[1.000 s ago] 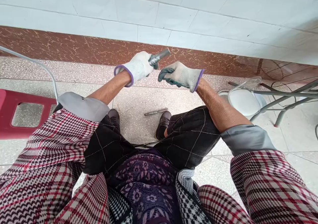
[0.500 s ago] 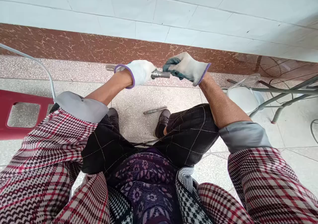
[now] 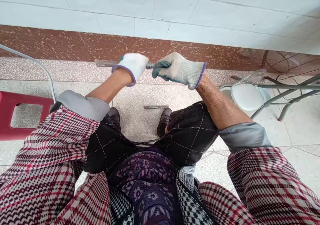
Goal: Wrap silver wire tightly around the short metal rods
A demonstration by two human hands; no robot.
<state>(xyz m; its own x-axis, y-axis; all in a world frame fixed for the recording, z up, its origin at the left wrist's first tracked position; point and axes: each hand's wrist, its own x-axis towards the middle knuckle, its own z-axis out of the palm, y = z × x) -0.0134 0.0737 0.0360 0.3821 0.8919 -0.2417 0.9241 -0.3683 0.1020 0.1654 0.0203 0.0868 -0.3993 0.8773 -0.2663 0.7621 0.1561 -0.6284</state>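
Left hand [image 3: 134, 66] closed round wire-wrapped rod [image 3: 106, 63] | right hand [image 3: 176, 69] curled, hold unclear | rod could twist if left grip slackens

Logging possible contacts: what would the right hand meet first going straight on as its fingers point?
Likely the held rod, whose ridged part shows beyond the right hand, then the left hand; depth unclear, perhaps already touching.

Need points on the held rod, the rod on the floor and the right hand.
Held rod [image 3: 105, 63]: head view, on its exposed end section.
Rod on the floor [image 3: 156, 107]: head view, mid-length.
Right hand [image 3: 178, 68]: head view, gloved back.
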